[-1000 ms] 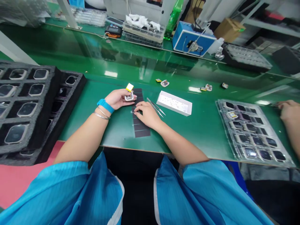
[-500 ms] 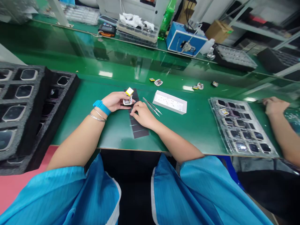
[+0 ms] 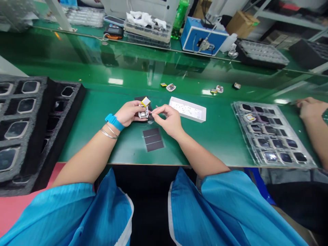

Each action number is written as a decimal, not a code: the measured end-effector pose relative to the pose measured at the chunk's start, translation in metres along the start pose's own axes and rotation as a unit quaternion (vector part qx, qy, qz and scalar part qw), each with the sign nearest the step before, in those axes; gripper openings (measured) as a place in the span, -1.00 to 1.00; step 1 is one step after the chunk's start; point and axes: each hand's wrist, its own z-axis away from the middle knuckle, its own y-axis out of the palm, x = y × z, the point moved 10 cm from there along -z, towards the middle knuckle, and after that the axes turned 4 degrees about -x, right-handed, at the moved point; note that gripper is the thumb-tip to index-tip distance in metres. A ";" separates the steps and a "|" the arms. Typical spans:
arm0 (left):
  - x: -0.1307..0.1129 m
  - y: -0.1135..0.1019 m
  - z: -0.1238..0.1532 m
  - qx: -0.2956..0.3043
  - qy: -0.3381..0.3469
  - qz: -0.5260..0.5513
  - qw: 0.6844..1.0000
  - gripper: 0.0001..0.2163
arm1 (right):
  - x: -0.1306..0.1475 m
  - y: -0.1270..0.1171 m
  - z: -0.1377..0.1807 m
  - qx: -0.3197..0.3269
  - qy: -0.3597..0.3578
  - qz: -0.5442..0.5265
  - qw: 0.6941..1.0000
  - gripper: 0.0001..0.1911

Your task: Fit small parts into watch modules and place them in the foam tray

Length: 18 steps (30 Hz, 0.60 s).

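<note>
My left hand [image 3: 128, 113], with a blue wristband [image 3: 114, 122] and thin bangles, grips a small silver watch body [image 3: 143, 112]. A yellow-topped battery [image 3: 146, 101] sticks up from it on the far side. My right hand [image 3: 168, 122] pinches metal tweezers [image 3: 155, 109], their tip close to the watch body. Below the hands, a dark strip sheet [image 3: 153, 140] lies on the green mat. Another dark piece [image 3: 139, 99] shows behind the left hand, and my hands hide whatever lies between them.
A white tray [image 3: 188, 109] holding small bits stands right of my hands. A black foam tray [image 3: 25, 112] of watch units fills the left. On the right lies a clear plastic tray [image 3: 271, 135], with a co-worker's hand [image 3: 310, 108] past it. Small parts [image 3: 170, 87] lie further along the bench.
My right hand has risen from the dark strip and now holds the tweezers, which earlier lay on the mat. The watch body has moved slightly toward the right hand.
</note>
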 end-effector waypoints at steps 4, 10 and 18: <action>0.004 0.018 0.008 0.022 0.002 -0.015 1.000 -0.90 | -0.028 0.004 -0.003 0.012 0.077 -0.069 0.995 -0.82; 0.008 0.023 0.011 0.026 -0.003 -0.031 0.999 -0.92 | -0.032 0.011 -0.003 0.054 0.112 -0.104 0.987 -0.77; 0.008 0.023 0.011 0.024 -0.006 -0.018 1.000 -0.94 | -0.022 0.013 0.001 0.059 0.075 -0.043 0.995 -0.79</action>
